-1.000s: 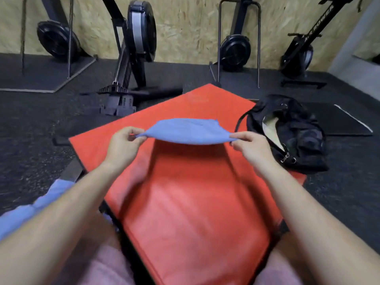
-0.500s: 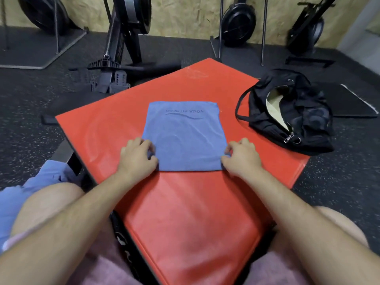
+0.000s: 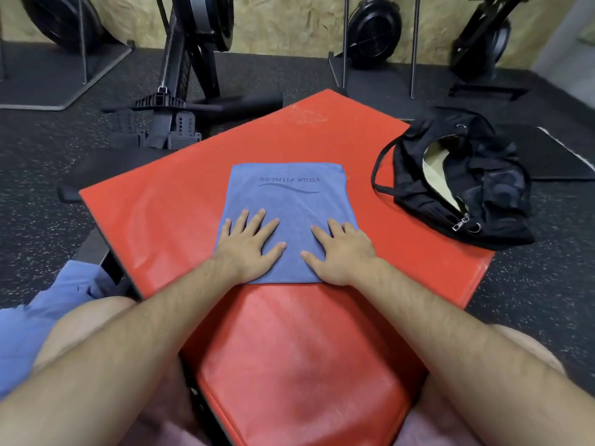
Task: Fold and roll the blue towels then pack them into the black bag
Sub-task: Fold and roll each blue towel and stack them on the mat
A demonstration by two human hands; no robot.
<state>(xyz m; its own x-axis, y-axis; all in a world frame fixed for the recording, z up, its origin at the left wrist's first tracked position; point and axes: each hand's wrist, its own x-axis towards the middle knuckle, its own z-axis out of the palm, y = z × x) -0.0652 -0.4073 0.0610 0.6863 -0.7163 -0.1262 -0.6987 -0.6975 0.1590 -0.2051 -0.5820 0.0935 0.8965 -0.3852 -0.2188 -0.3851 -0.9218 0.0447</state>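
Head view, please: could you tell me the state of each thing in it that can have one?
blue towel: spread flat on the red mat, printed side up, not rolled.
black bag: at the mat's right edge, unzipped, mouth gaping, pale lining showing.
left hand: flat, fingers spread, pressing the towel's near left part.
right hand: flat, pressing the near right part.
blue cloth: loosely heaped by the left leg.

Both hands (image 3: 249, 249) (image 3: 343, 252) flat on blue towel (image 3: 289, 201)

Near corners of blue towel (image 3: 289, 204) under hands (image 3: 249, 244) (image 3: 341, 252), blue cloth (image 3: 48, 317) cut by left edge
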